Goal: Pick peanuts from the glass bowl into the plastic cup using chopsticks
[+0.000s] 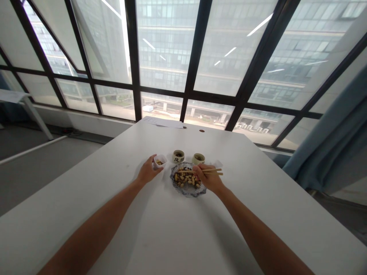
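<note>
My left hand (148, 170) is closed around a small white plastic cup (159, 162), tilted slightly, with a few brownish pieces in its bottom. My right hand (208, 177) grips a pair of wooden chopsticks (213, 172), their tips reaching left over a clear, scallop-edged glass dish (189, 191). Peanuts (187, 179) and darker pieces lie in that dish. Whether the chopstick tips pinch a piece is too small to tell. Just behind the dish stand two pale green ceramic cups, the left cup (178, 156) with dark characters and the right cup (198, 159) partly behind my right hand.
A white table (160, 236) carries all of this. Papers (163, 122) lie at its far edge, near two round holes. A translucent item (218, 164) sits beyond my right hand. Windows rise behind, and a blue curtain (332, 141) hangs at right.
</note>
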### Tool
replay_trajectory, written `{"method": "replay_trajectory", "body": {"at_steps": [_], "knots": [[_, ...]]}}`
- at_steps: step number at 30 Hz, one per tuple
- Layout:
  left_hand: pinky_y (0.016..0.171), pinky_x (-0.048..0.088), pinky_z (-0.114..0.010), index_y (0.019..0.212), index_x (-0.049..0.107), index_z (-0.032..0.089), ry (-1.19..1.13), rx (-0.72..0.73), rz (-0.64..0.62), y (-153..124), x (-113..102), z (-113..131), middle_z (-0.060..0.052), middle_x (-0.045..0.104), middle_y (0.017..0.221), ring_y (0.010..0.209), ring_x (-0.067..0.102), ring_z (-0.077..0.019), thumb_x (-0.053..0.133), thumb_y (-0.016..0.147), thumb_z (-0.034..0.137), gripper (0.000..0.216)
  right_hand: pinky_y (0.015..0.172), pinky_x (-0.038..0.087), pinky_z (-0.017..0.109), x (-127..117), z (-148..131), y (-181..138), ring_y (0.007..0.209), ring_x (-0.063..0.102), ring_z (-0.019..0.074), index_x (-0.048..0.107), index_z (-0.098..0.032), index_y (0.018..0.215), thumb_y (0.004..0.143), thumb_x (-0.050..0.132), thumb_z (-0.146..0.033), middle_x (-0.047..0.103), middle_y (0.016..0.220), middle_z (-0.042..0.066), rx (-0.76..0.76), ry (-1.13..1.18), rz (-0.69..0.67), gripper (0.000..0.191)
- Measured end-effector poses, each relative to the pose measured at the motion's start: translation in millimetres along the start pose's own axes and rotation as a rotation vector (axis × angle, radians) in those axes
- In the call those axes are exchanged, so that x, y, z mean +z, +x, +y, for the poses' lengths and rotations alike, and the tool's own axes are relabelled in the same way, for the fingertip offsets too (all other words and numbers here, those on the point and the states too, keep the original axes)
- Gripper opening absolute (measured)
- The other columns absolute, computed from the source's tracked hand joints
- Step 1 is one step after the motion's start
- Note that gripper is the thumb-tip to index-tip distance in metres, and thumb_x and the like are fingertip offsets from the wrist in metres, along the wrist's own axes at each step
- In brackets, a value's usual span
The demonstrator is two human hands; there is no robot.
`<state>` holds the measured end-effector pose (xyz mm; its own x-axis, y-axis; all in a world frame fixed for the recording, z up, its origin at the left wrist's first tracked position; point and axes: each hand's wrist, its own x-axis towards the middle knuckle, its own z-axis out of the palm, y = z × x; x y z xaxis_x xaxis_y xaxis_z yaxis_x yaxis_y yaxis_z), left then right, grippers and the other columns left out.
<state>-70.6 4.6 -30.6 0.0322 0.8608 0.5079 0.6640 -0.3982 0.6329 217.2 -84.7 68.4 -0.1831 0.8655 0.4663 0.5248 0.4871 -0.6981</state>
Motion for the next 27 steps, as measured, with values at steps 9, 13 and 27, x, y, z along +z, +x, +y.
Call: {"method": "replay_trajectory", "body": {"at_steps": [9,13,27], "knots": [[0.089,0.054,-0.038,0.134,0.047,0.018,0.016,-0.007,-0.010,1,1,1,-0.012,0.068,0.113,0.103,0.067,-0.0251,0.076,0.070,0.039,0.073,0.043,0.040,0.027,6,-13,22,0.043,0.054,0.0143,0.059,-0.024,0.061,0.091,0.052,-0.056,0.060,0.049,-0.001,-0.021,-0.045,-0.048,0.044],[0.089,0.054,-0.039,0.134,0.047,0.018,0.022,-0.002,-0.004,1,0,2,-0.012,0.068,0.113,0.103,0.066,-0.0256,0.076,0.070,0.038,0.073,0.038,0.037,0.025,8,-16,27,0.039,0.054,0.0137,0.054,-0.023,0.061,0.093,0.043,-0.058,0.059,0.047,0.000,0.015,-0.068,-0.089,0.049],[0.088,0.054,-0.038,0.135,0.046,0.018,0.055,-0.005,0.007,2,4,-4,-0.011,0.068,0.110,0.100,0.067,-0.0242,0.076,0.071,0.039,0.074,0.035,0.041,0.022,-1,0,21,0.038,0.055,0.0133,0.058,-0.019,0.069,0.087,0.046,-0.067,0.060,0.052,0.001,0.217,0.104,-0.040,0.053]]}}
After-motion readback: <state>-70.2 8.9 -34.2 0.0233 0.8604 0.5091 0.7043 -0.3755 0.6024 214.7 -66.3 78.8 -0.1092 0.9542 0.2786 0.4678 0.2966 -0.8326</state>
